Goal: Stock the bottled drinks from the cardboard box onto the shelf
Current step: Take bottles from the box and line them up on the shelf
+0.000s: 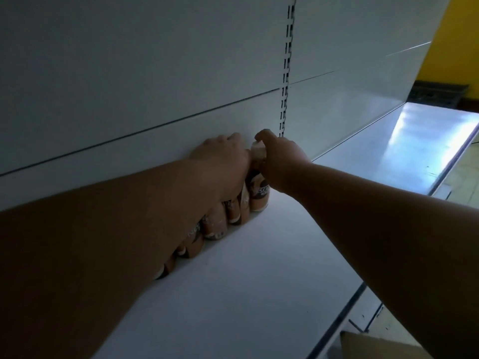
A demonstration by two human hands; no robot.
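A row of several small brown-labelled bottles stands against the back panel of the white shelf, mostly hidden under my left forearm. My left hand rests over the tops of the bottles at the far end of the row. My right hand grips the neck of the end bottle, which stands upright on the shelf with a pale cap. A corner of the cardboard box shows at the bottom right, below the shelf edge.
The white back panel rises behind the row, with a slotted upright just right of my hands. The shelf runs on to the right. A yellow wall stands at the far right.
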